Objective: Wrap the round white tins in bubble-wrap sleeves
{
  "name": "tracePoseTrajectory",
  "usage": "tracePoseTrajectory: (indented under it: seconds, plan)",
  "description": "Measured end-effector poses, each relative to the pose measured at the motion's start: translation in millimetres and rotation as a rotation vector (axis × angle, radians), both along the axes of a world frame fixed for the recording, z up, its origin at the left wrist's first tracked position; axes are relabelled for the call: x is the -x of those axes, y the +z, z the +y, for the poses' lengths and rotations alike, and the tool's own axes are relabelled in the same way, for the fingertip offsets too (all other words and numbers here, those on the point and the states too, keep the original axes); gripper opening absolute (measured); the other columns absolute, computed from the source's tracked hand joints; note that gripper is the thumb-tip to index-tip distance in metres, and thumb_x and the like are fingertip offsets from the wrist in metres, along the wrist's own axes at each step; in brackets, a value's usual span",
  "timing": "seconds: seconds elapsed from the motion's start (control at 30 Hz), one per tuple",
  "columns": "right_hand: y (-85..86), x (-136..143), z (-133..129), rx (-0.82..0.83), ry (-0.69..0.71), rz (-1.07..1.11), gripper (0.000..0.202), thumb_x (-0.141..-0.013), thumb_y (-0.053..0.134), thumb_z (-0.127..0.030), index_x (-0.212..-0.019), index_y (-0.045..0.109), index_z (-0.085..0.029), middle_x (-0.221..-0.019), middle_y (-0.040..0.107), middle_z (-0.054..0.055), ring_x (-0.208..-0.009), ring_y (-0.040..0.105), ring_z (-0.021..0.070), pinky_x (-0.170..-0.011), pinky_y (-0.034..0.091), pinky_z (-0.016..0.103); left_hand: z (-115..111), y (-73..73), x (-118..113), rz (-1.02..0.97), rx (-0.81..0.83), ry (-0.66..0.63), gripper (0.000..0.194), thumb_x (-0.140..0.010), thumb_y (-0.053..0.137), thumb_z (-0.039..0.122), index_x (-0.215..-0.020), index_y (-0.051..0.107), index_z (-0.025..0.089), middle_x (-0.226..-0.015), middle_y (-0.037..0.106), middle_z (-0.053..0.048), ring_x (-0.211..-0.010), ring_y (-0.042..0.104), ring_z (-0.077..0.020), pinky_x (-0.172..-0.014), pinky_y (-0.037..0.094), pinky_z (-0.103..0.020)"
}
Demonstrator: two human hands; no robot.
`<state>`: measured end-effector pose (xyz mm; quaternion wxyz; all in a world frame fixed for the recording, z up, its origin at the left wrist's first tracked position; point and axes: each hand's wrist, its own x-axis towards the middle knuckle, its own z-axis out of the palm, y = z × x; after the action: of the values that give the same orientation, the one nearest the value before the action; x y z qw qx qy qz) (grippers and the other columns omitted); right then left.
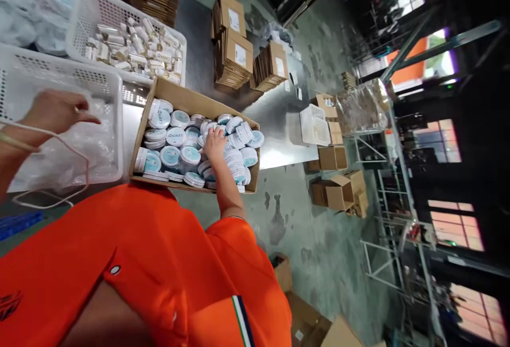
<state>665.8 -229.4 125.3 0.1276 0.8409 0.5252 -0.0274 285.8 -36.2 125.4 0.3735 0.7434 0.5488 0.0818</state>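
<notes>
My right hand reaches into an open cardboard box in front of my body, its fingers curled over one of the round packs near the box's middle. Many flat round white packs with light-blue faces fill the box, some lying flat, others standing on edge in rows. Some faces carry the printed word "beauty". At the left, my left hand hovers over a white perforated basket of clear plastic bags. Its thumb and index finger are apart, with nothing visible between them.
Beyond the bag basket, another white basket holds small white-and-gold bottles. Stacks of folded cartons stand on the metal table. A white cable crosses my left wrist. Open cardboard boxes sit farther right.
</notes>
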Motion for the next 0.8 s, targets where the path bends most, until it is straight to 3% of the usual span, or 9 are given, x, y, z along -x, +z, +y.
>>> tracePoseTrajectory:
  seconds: [0.13, 0.23, 0.3, 0.37, 0.47, 0.53, 0.63, 0.73, 0.8]
  plan:
    - [4.1, -7, 2, 0.12, 0.021, 0.03, 0.051, -0.091, 0.071, -0.01, -0.139, 0.058, -0.003, -0.135, 0.063, 0.031, -0.122, 0.065, 0.0345, -0.1, 0.054, 0.042, -7, -20.9, -7, 0.156, 0.105, -0.172, 0.017, -0.085, 0.073, 0.032, -0.083, 0.074, 0.016, -0.068, 0.065, 0.003, -0.075, 0.056, -0.0171, -0.071, 0.036, -0.02]
    - [12.1, -10, 7, 0.059, -0.028, 0.06, 0.037, -0.095, 0.057, -0.004, -0.132, 0.061, -0.001, -0.129, 0.065, 0.032, -0.118, 0.067, 0.0335, -0.098, 0.053, 0.04, -13, -26.3, -1, 0.068, 0.087, -0.149, 0.014, -0.078, 0.075, 0.025, -0.088, 0.073, 0.014, -0.078, 0.071, 0.002, -0.076, 0.058, -0.0157, -0.074, 0.04, -0.02]
    - [17.0, -9, 13, -0.024, 0.002, 0.132, 0.036, -0.093, 0.06, -0.007, -0.129, 0.061, -0.004, -0.128, 0.066, 0.029, -0.118, 0.066, 0.0327, -0.1, 0.052, 0.04, -17, -26.2, 6, 0.043, 0.058, -0.112, 0.018, -0.075, 0.075, 0.023, -0.089, 0.07, 0.013, -0.081, 0.071, 0.001, -0.077, 0.059, -0.016, -0.077, 0.043, -0.022]
    - [19.2, -2, 22, -0.185, 0.081, 0.365, 0.041, -0.09, 0.071, -0.019, -0.128, 0.059, -0.009, -0.124, 0.068, 0.022, -0.114, 0.065, 0.03, -0.098, 0.053, 0.038, -19, -24.6, 12, 0.031, 0.024, -0.084, 0.024, -0.074, 0.071, 0.02, -0.097, 0.07, 0.012, -0.086, 0.072, -0.002, -0.077, 0.06, -0.0165, -0.077, 0.045, -0.024]
    - [15.8, 24, 42, -0.49, 0.185, 0.992, 0.061, -0.083, 0.083, -0.046, -0.128, 0.056, -0.016, -0.117, 0.069, 0.011, -0.106, 0.065, 0.0252, -0.093, 0.056, 0.036, -21, -20.3, 16, 0.012, -0.026, -0.093, 0.038, -0.074, 0.061, 0.016, -0.11, 0.072, 0.01, -0.097, 0.074, -0.007, -0.081, 0.062, -0.0178, -0.08, 0.049, -0.026]
    - [11.4, 48, 57, -0.571, 0.216, 1.326, 0.071, -0.08, 0.083, -0.06, -0.13, 0.055, -0.018, -0.115, 0.069, 0.008, -0.104, 0.066, 0.0228, -0.092, 0.057, 0.035, -22, -15.7, 16, 0.043, -0.092, -0.165, 0.035, -0.078, 0.056, 0.015, -0.106, 0.075, 0.011, -0.104, 0.074, -0.01, -0.087, 0.064, -0.0201, -0.089, 0.052, -0.03]
    - [8.3, 83, 75, -0.528, 0.258, 1.559, 0.081, -0.074, 0.086, -0.067, -0.131, 0.056, -0.018, -0.113, 0.07, 0.007, -0.101, 0.066, 0.02, -0.091, 0.058, 0.034, -27, -5.6, 17, 0.139, -0.211, -0.263, 0.033, -0.085, 0.051, 0.015, -0.104, 0.078, 0.011, -0.113, 0.072, -0.014, -0.104, 0.067, -0.0269, -0.099, 0.053, -0.037]
    - [11.1, 111, 82, -0.379, 0.378, 1.648, 0.086, -0.066, 0.094, -0.062, -0.131, 0.06, -0.017, -0.123, 0.071, 0.009, -0.108, 0.068, 0.0202, -0.097, 0.058, 0.034, -36, 5.1, 21, 0.25, -0.265, -0.287, 0.045, -0.087, 0.056, 0.014, -0.129, 0.073, 0.01, -0.135, 0.064, -0.019, -0.111, 0.066, -0.0321, -0.089, 0.054, -0.041]
    - [13.1, 125, 85, -0.314, 0.407, 1.682, 0.083, -0.07, 0.094, -0.059, -0.133, 0.062, -0.015, -0.132, 0.071, 0.012, -0.117, 0.069, 0.0213, -0.101, 0.058, 0.035, -41, 9.7, 24, 0.315, -0.268, -0.341, 0.053, -0.089, 0.055, 0.011, -0.139, 0.069, 0.015, -0.145, 0.058, -0.018, -0.105, 0.067, -0.0294, -0.082, 0.053, -0.039]
